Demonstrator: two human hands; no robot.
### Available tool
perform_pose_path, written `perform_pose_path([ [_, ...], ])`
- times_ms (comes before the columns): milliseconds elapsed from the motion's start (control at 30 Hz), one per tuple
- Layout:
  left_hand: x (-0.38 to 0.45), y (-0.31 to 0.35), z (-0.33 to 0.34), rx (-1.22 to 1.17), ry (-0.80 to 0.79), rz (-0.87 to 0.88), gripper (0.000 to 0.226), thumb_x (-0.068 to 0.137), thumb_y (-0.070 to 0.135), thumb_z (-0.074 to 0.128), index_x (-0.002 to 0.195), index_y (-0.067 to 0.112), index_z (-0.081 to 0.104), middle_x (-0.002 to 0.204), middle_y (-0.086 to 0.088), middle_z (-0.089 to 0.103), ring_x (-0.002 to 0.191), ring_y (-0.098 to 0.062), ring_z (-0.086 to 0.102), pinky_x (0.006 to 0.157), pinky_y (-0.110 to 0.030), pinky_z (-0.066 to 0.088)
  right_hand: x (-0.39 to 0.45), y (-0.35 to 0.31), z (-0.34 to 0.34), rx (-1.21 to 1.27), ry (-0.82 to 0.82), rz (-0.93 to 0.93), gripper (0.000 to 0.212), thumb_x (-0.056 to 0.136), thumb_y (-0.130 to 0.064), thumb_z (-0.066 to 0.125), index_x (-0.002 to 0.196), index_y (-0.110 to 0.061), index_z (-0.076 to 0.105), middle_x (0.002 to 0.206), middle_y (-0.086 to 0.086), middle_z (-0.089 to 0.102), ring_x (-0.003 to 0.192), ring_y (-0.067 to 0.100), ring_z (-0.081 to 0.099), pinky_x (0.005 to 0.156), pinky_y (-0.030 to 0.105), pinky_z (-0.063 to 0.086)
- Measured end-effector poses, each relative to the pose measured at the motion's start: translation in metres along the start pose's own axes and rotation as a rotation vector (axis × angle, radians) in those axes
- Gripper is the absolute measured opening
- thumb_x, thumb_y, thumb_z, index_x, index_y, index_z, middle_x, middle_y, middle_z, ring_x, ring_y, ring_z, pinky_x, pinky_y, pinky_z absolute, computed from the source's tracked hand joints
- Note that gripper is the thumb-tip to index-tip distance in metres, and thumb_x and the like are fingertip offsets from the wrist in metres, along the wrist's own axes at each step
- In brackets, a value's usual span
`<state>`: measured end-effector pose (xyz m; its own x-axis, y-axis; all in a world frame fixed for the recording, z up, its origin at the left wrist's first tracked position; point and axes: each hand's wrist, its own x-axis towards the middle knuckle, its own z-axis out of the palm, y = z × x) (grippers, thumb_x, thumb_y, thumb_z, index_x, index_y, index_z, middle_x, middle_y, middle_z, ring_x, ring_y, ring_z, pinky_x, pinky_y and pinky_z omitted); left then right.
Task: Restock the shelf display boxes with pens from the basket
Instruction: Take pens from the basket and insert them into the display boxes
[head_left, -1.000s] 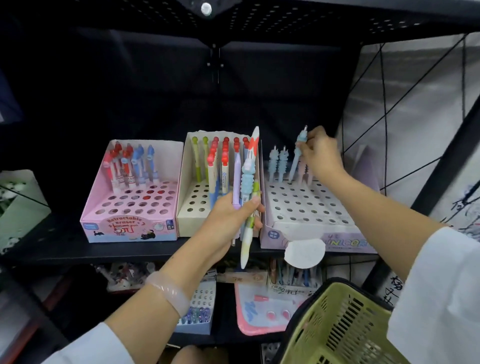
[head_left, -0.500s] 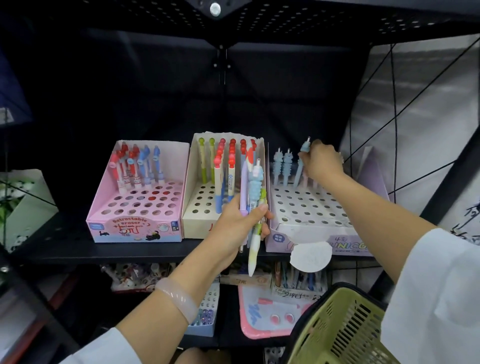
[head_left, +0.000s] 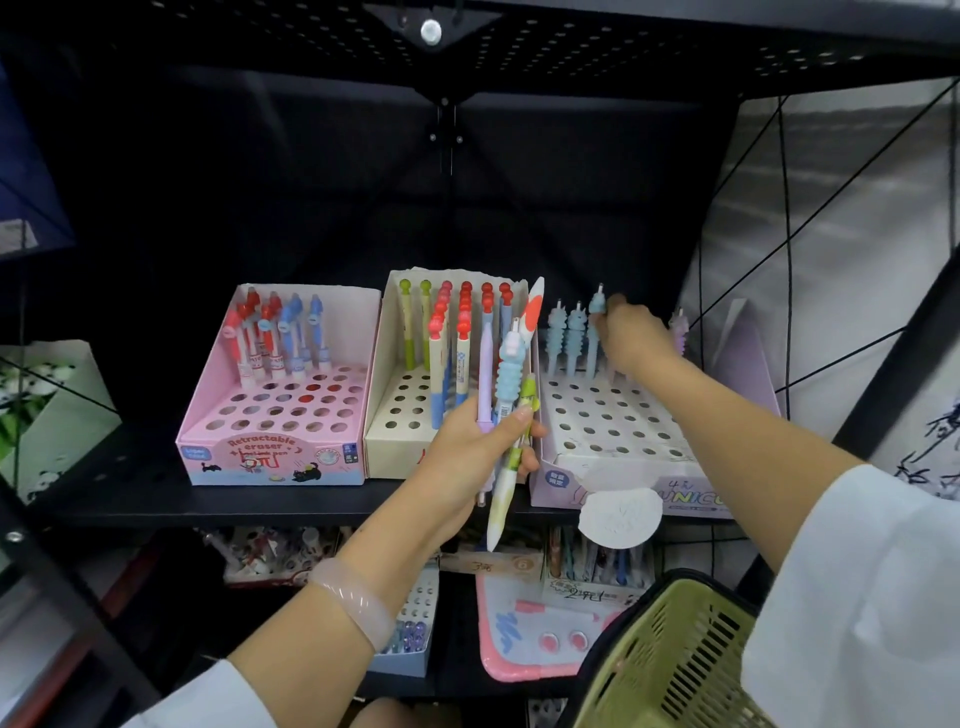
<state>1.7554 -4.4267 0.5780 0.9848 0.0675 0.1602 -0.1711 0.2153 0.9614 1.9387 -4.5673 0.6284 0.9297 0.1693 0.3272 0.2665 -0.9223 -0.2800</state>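
Observation:
Three display boxes stand on the black shelf: a pink box (head_left: 275, 457), a cream box (head_left: 395, 447) and a lilac unicorn box (head_left: 613, 431) with many free holes. My left hand (head_left: 467, 457) grips a bunch of several pens (head_left: 506, 395) in front of the cream box. My right hand (head_left: 631, 338) reaches into the back row of the lilac box and pinches a light blue unicorn pen (head_left: 595, 332) standing beside two alike pens (head_left: 563, 338). The green basket (head_left: 670, 660) hangs at the lower right on my right arm.
A black perforated shelf (head_left: 467, 41) hangs overhead. Below the shelf edge (head_left: 260, 506) are more stationery boxes and a pink board (head_left: 524, 634). A green panda box (head_left: 47, 410) stands at the left. A round white tag (head_left: 621, 517) hangs from the lilac box.
My right hand has lowered the blue pen into the back row of the lilac box. My left hand with its bunch of pens has stayed almost in place.

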Motion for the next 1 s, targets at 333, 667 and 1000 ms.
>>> perform_pose_path([
  [333, -0.006, 0.003, -0.003, -0.021, 0.029, 0.005, 0.008, 0.093, 0.014, 0.052, 0.098, 0.014, 0.058, 0.065, 0.006, 0.068, 0.05, -0.008, 0.058, 0.054, -0.018, 0.05, -0.024, 0.001, 0.017, -0.192, 0.169, -0.057, 0.026, 0.091, 0.002, 0.047, 0.116, 0.005, 0.047, 0.107, 0.026, 0.058, 0.093, 0.038, 0.061, 0.06, 0.035, 0.038],
  [667, -0.013, 0.005, -0.004, -0.033, 0.037, 0.027, 0.008, 0.093, 0.013, 0.052, 0.098, 0.013, 0.059, 0.066, 0.005, 0.068, 0.053, -0.008, 0.06, 0.056, -0.019, 0.052, -0.028, 0.011, -0.006, -0.041, 0.249, -0.118, 0.044, 0.092, 0.001, 0.041, 0.135, -0.004, 0.039, 0.129, 0.021, 0.05, 0.109, 0.037, 0.052, 0.09, 0.043, 0.039],
  [1000, -0.011, 0.008, -0.009, -0.042, 0.027, 0.03, 0.012, 0.092, 0.015, 0.054, 0.103, 0.013, 0.058, 0.071, 0.003, 0.068, 0.056, -0.011, 0.06, 0.059, -0.023, 0.052, -0.025, 0.014, 0.004, -0.197, 0.071, -0.27, 0.053, 0.093, -0.007, 0.042, 0.144, -0.014, 0.033, 0.154, 0.007, 0.024, 0.143, 0.023, 0.016, 0.114, 0.042, 0.013],
])
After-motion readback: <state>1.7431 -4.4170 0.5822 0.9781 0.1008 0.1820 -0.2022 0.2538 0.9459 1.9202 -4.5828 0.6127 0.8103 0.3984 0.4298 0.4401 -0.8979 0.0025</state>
